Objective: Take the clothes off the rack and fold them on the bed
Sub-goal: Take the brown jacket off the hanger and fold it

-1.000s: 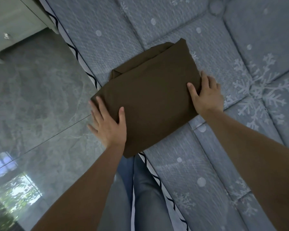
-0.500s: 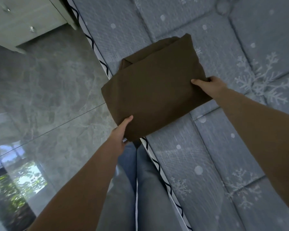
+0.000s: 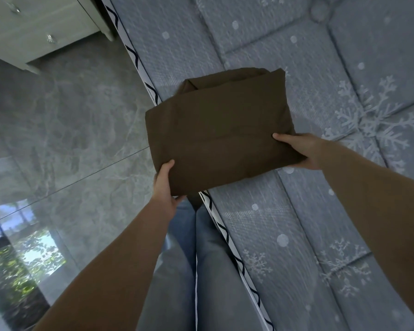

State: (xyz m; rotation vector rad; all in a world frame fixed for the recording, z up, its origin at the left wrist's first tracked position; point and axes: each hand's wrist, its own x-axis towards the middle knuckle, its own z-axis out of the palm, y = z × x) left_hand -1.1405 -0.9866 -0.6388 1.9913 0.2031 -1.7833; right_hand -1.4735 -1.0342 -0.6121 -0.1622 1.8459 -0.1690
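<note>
Lifted off bed [image 3: 344, 235] | both hands pinch folded brown garment [image 3: 220, 132] edges

Light: soft, dim daylight, mirrored as a bright window patch on my glossy floor [image 3: 58, 149].
Edges: wide-angle bending, slight blur at the corners.
</note>
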